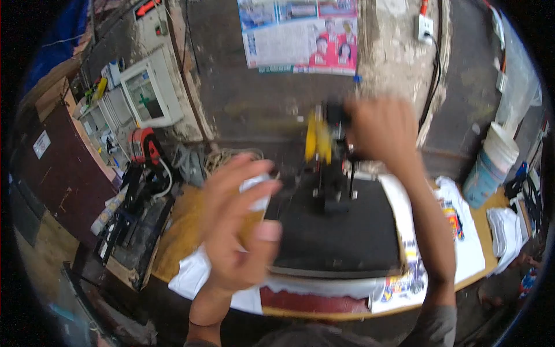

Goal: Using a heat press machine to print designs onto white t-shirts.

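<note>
Heat press (332,231): likely heavy, stiff; take it up top, where blurred right hand (383,127) grips. Left hand (234,225) loosely spread.

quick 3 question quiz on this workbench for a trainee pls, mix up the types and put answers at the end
1. Pick one: the cloth to the right of the black press is mostly
A) green
B) white
C) black
2. True or false: the white cabinet hangs to the left of the poster.
3. Fill in: the person's ____ hand is at the top of the black press.

Key: 1. B; 2. True; 3. right hand
</note>
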A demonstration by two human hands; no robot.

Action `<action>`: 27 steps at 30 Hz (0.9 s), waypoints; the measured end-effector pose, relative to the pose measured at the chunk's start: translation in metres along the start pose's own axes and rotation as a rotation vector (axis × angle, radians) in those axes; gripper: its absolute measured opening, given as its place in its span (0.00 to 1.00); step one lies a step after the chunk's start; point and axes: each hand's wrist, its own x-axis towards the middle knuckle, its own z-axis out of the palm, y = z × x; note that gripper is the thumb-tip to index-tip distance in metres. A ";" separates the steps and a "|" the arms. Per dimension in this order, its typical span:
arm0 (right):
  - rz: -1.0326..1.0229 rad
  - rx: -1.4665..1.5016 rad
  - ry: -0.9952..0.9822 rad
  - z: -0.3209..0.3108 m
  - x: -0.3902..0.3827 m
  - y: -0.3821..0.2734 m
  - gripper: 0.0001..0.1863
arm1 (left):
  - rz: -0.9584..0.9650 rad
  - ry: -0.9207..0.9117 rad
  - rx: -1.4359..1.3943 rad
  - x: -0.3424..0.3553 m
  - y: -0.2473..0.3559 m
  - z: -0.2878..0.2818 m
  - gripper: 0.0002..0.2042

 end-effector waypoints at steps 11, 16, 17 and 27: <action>-0.026 0.097 0.196 0.047 0.112 0.052 0.16 | -0.955 -0.053 0.037 -0.272 -0.043 -0.031 0.04; -0.037 0.163 0.285 0.028 0.093 0.043 0.22 | -0.689 -0.322 0.310 -0.285 -0.037 0.010 0.05; -0.038 0.149 0.279 0.021 0.084 0.042 0.22 | -0.685 -0.324 0.295 -0.281 -0.037 0.018 0.05; 0.063 1.402 -0.815 -0.061 -0.222 -0.106 0.15 | -0.990 -0.182 -0.171 -0.299 -0.044 0.042 0.10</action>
